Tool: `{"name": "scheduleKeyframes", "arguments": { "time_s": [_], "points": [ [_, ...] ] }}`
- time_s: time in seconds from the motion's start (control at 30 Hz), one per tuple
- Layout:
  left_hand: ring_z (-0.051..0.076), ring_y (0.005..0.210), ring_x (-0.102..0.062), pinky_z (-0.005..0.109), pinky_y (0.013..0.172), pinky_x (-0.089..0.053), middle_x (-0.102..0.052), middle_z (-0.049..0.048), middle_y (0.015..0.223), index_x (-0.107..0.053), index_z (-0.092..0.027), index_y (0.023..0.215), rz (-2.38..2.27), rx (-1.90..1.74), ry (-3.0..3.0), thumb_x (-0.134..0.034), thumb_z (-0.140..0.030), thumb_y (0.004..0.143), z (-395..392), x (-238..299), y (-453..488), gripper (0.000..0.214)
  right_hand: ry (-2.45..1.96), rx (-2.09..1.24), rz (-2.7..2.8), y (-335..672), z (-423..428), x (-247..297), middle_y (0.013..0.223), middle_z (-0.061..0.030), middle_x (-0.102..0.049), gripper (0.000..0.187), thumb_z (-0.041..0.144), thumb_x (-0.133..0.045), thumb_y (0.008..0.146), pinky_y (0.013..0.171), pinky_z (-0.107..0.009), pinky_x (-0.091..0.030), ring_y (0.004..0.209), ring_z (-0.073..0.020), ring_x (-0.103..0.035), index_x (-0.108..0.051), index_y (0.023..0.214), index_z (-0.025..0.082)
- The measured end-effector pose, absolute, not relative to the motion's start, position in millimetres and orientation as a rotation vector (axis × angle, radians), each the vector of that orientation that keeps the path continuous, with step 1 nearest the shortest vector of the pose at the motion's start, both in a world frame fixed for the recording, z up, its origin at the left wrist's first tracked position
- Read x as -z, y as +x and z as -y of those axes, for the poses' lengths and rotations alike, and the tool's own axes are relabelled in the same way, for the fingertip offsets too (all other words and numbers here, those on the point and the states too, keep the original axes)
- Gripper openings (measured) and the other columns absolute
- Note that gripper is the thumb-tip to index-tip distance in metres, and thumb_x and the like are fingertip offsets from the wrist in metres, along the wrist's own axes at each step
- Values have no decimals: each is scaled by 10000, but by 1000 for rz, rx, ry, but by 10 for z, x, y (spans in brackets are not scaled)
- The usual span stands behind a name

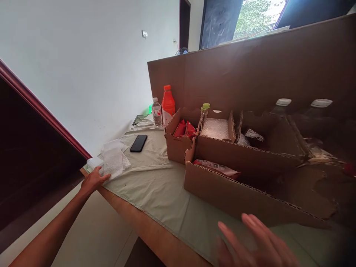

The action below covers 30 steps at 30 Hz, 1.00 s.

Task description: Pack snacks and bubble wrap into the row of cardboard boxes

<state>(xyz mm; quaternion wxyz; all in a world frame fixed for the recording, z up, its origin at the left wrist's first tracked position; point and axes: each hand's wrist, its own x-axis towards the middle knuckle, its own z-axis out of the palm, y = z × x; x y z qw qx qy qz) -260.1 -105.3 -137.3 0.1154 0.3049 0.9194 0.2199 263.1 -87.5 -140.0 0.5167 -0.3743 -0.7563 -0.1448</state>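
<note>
My left hand [94, 180] reaches out to the table's left corner and rests on a stack of white bubble-wrap sheets [113, 161], fingers spread over its near edge. My right hand [257, 243] hovers low at the front, fingers stretched out and apart, holding nothing, just in front of a long cardboard box [236, 193]. That box has cardboard dividers; red packets [185, 129] lie in its left compartment and a piece of bubble wrap [215, 128] in the one beside it.
A black phone [138, 143] lies on the pale green cloth [155, 181] covering the wooden table. An orange bottle [168, 105] and a small water bottle [156, 112] stand at the back. White-capped bottles [283, 102] stand by the tall cardboard wall [250, 70].
</note>
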Motion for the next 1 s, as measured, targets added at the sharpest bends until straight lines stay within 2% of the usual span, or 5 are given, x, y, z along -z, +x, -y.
{"name": "scheduleKeyframes", "arguments": {
  "time_s": [0.17, 0.3, 0.47, 0.77, 1.0],
  "points": [
    [153, 762, -649, 336, 711, -562, -679, 27, 953, -645, -154, 1105, -2544, -879, 774, -650, -396, 956, 1008, 1307, -2525, 285, -888, 283, 1768, 2512, 846, 1170, 1388, -69, -599, 182, 170, -690, 907, 997, -456, -459, 1175, -285, -638, -709, 1061, 264],
    [132, 549, -531, 270, 551, -455, -532, -80, 611, -624, -138, 1157, -2317, -1293, 756, -801, -446, 727, 1077, 1111, -2268, 557, -867, 279, 1791, 2594, 702, 1197, 1447, -80, -567, 241, 121, -648, 883, 993, -462, -460, 1224, -303, -617, -692, 1074, 262],
    [158, 679, -616, 298, 659, -533, -646, -28, 728, -669, -181, 1104, -1873, -1671, 718, -868, -443, 472, 1201, 706, -1802, 712, -784, 200, 1919, 2569, 633, 1229, 1334, -130, -646, 225, 113, -590, 905, 923, -421, -486, 1215, -290, -624, -656, 1098, 208],
    [169, 763, -660, 268, 699, -540, -723, 9, 819, -786, -236, 884, -1150, -1531, 381, -960, -426, 487, 1805, 962, -183, 473, -650, -407, 2286, 2227, 825, 1432, 1553, -200, -454, 795, 183, -630, 857, 1083, -474, -490, 1412, -294, -479, -288, 1575, 175],
    [241, 944, -685, 335, 853, -512, -757, 76, 1046, -770, -246, 1130, -946, -1096, 556, -904, -499, 639, 2201, 1307, 206, 569, -584, -633, 2404, 2430, 1279, 1248, 1433, -104, -603, 271, 184, -694, 873, 1042, -440, -516, 1312, -262, -562, -685, 1132, 264]
  ]
}}
